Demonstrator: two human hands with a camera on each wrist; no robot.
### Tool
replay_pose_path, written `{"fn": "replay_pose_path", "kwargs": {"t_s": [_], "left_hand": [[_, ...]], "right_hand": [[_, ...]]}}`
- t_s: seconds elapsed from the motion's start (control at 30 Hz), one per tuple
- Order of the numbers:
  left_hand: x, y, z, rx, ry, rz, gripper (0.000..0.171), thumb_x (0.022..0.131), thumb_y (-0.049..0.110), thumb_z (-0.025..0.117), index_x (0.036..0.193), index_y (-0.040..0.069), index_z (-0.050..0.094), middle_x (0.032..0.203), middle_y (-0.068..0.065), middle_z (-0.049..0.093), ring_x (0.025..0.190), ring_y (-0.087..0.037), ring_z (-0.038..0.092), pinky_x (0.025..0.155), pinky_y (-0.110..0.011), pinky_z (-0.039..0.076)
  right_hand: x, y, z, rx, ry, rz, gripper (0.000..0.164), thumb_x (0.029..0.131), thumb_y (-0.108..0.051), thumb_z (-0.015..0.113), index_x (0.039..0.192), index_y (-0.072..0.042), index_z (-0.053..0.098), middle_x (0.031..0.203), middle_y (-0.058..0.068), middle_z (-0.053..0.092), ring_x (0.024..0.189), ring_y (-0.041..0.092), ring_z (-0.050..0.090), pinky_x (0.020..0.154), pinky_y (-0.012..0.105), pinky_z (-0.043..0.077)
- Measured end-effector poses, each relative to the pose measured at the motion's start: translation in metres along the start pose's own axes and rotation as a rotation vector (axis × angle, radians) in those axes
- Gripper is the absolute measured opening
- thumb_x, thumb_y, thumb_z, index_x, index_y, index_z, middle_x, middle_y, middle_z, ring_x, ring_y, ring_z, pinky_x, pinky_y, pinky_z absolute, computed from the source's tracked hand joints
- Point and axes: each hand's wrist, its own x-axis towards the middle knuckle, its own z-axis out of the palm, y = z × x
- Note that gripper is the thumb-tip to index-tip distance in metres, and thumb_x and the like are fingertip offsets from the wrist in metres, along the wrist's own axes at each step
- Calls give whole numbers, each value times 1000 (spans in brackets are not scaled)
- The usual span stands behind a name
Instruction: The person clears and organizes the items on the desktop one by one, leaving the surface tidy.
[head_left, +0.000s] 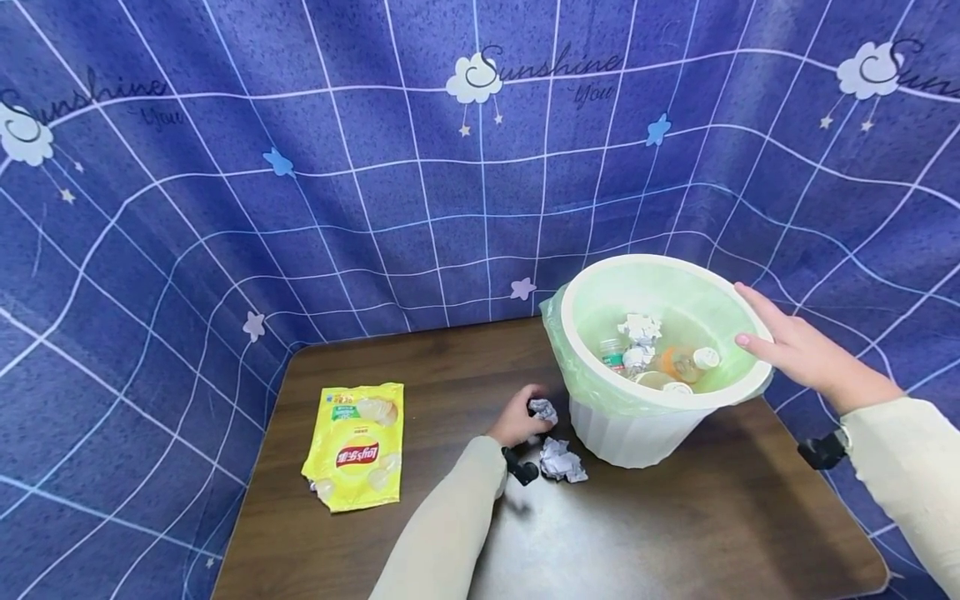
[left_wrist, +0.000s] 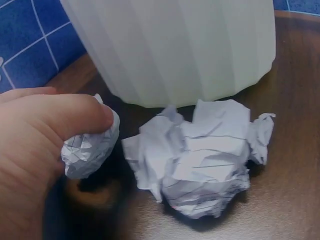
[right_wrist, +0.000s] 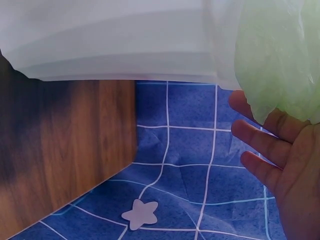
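Observation:
A crumpled paper ball (left_wrist: 92, 150) is pinched by my left hand (head_left: 517, 419), beside the foot of the white trash bin (head_left: 626, 429). Another wad of crumpled lined paper (left_wrist: 207, 155) lies on the table just right of that hand in the left wrist view. My right hand (head_left: 787, 342) holds the bin's rim at its right side, thumb over the edge; in the right wrist view, other fingers (right_wrist: 262, 142) extend below the green liner (right_wrist: 280, 60). Inside the bin are crumpled paper (head_left: 640, 327) and several bottles, one with orange liquid (head_left: 677, 363).
A yellow Lay's chip bag (head_left: 360, 450) lies flat on the left part of the brown wooden table (head_left: 450, 367). A blue gridded curtain (head_left: 375, 208) surrounds the table at the back and sides. The table's right edge runs close beside the bin.

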Motion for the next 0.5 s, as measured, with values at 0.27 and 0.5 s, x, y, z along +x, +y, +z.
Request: {"fn": "replay_pose_path", "kwargs": {"t_s": [0.27, 0.5], "left_hand": [[2, 8, -23, -78, 59, -7, 65, 79, 2, 79, 138, -1, 51, 134, -25, 58, 111, -26, 60, 100, -38, 48], [9, 24, -47, -92, 125, 22, 64, 80, 1, 77, 139, 3, 51, 136, -25, 58, 109, -28, 61, 97, -40, 50]], "right_hand": [[0, 1, 0, -17, 1, 7, 78, 100, -24, 60, 162, -10, 15, 120, 33, 64, 104, 43, 62, 84, 60, 44], [0, 0, -1, -21, 1, 3, 78, 100, -24, 60, 162, -9, 15, 120, 33, 64, 105, 44, 61, 84, 57, 45]]}}
